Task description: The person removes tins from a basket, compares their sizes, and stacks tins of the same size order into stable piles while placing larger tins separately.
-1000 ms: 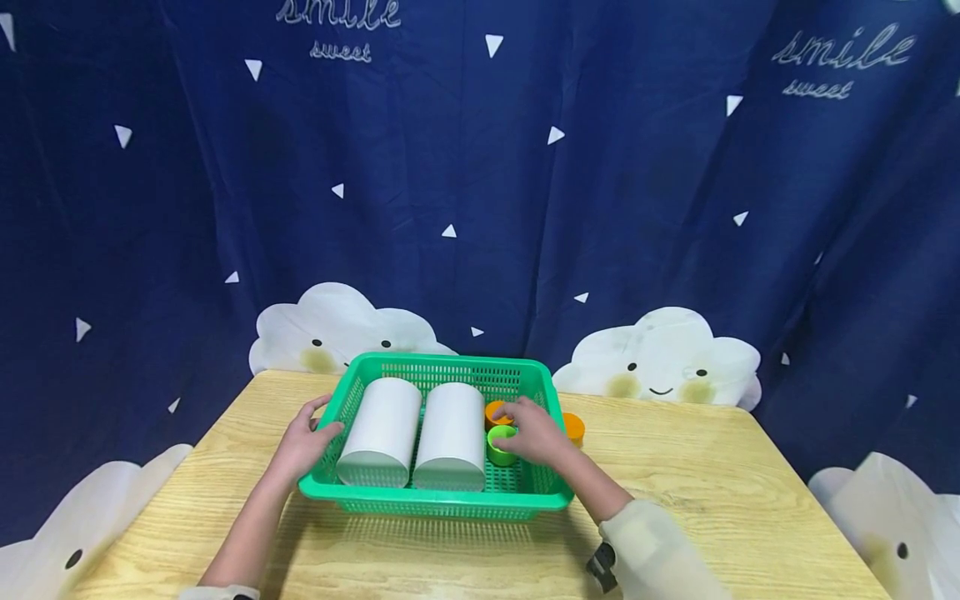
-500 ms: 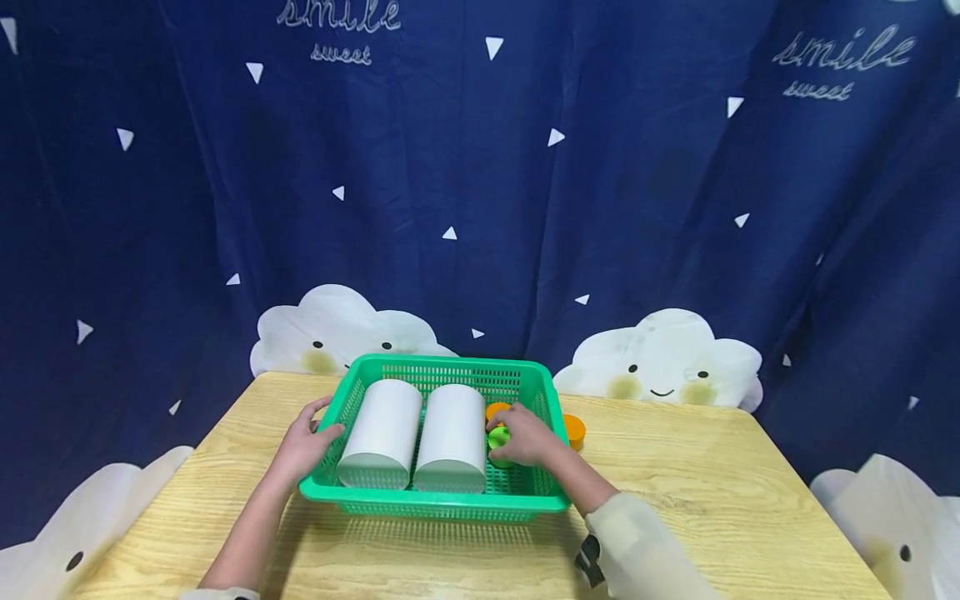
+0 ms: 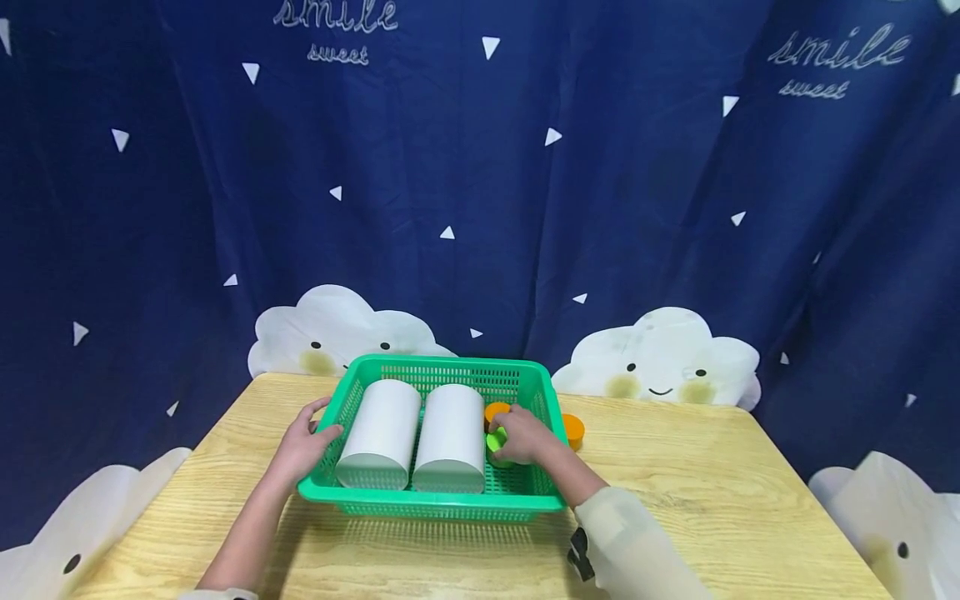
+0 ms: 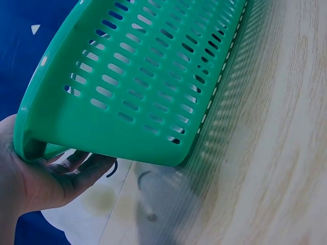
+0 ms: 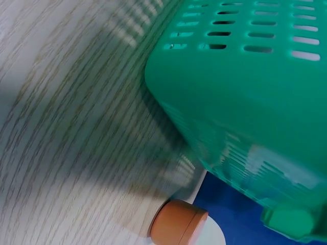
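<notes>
On the wooden table (image 3: 720,492) stands a green plastic basket (image 3: 450,498) with slotted walls. Two large white cylinders (image 3: 379,433) lie side by side in it. My left hand (image 3: 303,446) grips the basket's left end, its fingers curled under the rim in the left wrist view. Inside the basket's right part, my right hand (image 3: 527,437) holds a small green round container (image 3: 496,442) between thumb and fingers. Just behind that is a small orange round container (image 3: 496,410), partly covered by the fingers. The right hand is out of sight in its own wrist view, behind the basket wall.
Outside the basket, close to its right wall, an orange round container (image 3: 573,430) rests on the table; it shows in the right wrist view as an orange cylinder (image 5: 176,224). A dark blue curtain (image 3: 495,183) with white clouds hangs behind the table's far edge.
My right hand has moved slightly left and lower over the green container, and its fingers have closed round it. The left hand and the basket have stayed in place.
</notes>
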Available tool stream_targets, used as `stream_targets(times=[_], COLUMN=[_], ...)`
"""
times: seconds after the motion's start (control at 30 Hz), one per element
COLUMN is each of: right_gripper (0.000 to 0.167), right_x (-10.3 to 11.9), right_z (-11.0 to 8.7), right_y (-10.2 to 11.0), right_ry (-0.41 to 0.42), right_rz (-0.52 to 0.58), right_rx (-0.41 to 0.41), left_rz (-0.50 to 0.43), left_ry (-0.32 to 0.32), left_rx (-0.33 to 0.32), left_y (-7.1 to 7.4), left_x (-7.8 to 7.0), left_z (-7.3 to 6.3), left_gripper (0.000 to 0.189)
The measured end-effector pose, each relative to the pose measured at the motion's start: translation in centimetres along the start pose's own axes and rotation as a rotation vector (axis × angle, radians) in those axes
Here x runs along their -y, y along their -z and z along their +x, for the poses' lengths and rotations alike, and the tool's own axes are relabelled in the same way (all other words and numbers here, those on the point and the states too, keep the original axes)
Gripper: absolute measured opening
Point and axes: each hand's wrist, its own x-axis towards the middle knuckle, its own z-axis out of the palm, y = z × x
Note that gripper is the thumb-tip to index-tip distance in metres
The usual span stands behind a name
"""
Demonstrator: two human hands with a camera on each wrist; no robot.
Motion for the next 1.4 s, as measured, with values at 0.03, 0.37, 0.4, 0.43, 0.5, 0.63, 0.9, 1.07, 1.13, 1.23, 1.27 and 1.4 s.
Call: stream_targets(times=[0.03, 0.37, 0.4, 0.43, 0.5, 0.63, 0.9, 1.07, 1.13, 1.23, 1.27, 1.4], right_gripper=[0.037, 0.044, 0.045, 0.045, 0.046, 0.046, 0.047, 0.048, 0.047, 0.048, 0.049, 0.050], right_x=[0.0, 0.0, 0.0, 0.1, 0.1, 0.2, 0.3, 0.3, 0.4, 0.5, 0.5, 0.6], right_z=[0.0, -0.1, -0.1, 0.0, 0.1, 0.1, -0.1, -0.4, -0.6, -0.7, -0.8, -0.9], right_y=[0.0, -0.1, -0.1, -0.1, -0.1, -0.1, 0.3, 0.7, 0.8, 1.1, 1.3, 1.9], right_ry=[-0.001, -0.007, -0.009, -0.010, -0.009, -0.003, -0.001, -0.006, -0.006, 0.005, 0.010, 0.020], right_rz=[0.002, -0.003, -0.002, -0.004, -0.008, -0.018, -0.014, -0.016, -0.014, -0.010, -0.010, -0.001], right_rx=[0.001, 0.041, 0.049, 0.057, 0.067, 0.071, 0.038, 0.026, 0.028, 0.029, 0.026, 0.003], left_rz=[0.001, -0.001, -0.006, -0.009, -0.015, -0.012, -0.006, -0.003, -0.001, 0.004, 0.006, 0.013], left_ry=[0.001, 0.000, 0.000, 0.000, 0.000, 0.001, 0.008, 0.006, 0.007, 0.010, 0.010, 0.006], left_rx=[0.000, 0.004, 0.003, 0.002, 0.001, 0.001, 0.005, 0.005, 0.006, 0.005, 0.006, 0.005], left_y=[0.0, 0.0, 0.0, 0.0, 0.1, 0.1, 0.1, 0.0, 0.0, 0.0, 0.0, 0.1], left_x=[0.0, -0.3, -0.2, -0.2, -0.2, -0.3, -0.2, 0.0, 0.1, 0.2, 0.2, 0.2], left_z=[0.0, -0.1, -0.2, -0.2, -0.2, -0.3, -0.1, -0.1, -0.2, -0.2, -0.1, 0.0], left_gripper=[0.061, 0.061, 0.061, 0.061, 0.061, 0.061, 0.062, 0.062, 0.062, 0.062, 0.062, 0.062])
